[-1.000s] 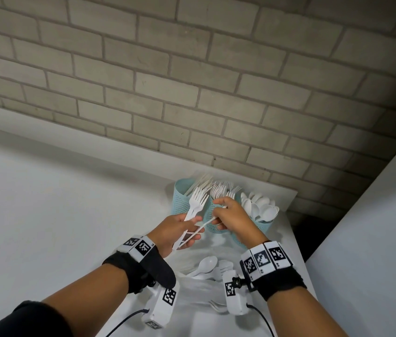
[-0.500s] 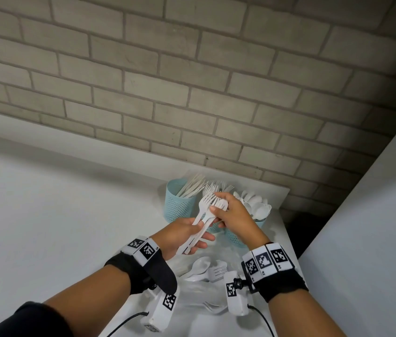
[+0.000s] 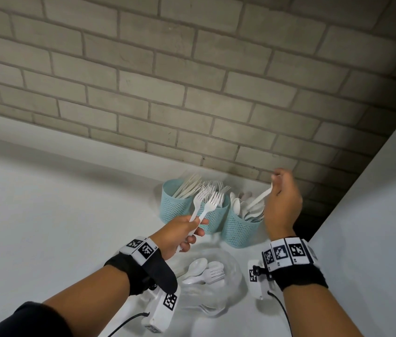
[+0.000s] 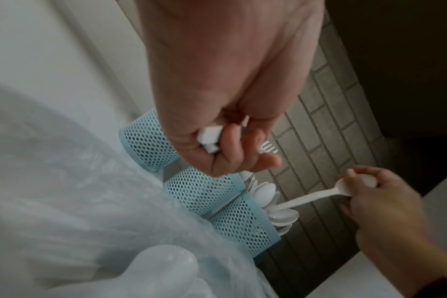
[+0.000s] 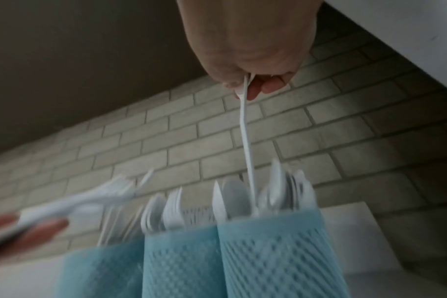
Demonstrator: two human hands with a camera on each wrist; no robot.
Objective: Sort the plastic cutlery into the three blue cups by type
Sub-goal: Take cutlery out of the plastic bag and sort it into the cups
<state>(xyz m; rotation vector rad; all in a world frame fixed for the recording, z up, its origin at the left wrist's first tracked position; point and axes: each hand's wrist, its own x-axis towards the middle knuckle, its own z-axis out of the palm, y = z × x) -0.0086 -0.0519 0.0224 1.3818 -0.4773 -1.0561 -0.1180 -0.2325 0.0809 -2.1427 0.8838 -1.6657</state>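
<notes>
Three blue mesh cups stand in a row by the brick wall: the left cup (image 3: 175, 207) holds knives, the middle cup (image 3: 214, 217) forks, the right cup (image 3: 239, 227) spoons. My left hand (image 3: 182, 235) grips two white forks (image 3: 207, 203) by their handles, tines up, in front of the middle cup. My right hand (image 3: 282, 198) pinches a white spoon (image 4: 316, 198) by its bowl, with the handle end pointing down into the right cup (image 5: 276, 252) among the other spoons (image 5: 281, 191).
A clear plastic bag (image 3: 226, 283) lies on the white counter (image 3: 58, 227) near my wrists, with loose spoons and forks (image 3: 206, 273) in it. A white panel (image 3: 374, 215) rises close on the right.
My right hand has left the bundle in my left hand, taking one spoon, and moved right and up over the right cup. My left hand keeps the two forks.
</notes>
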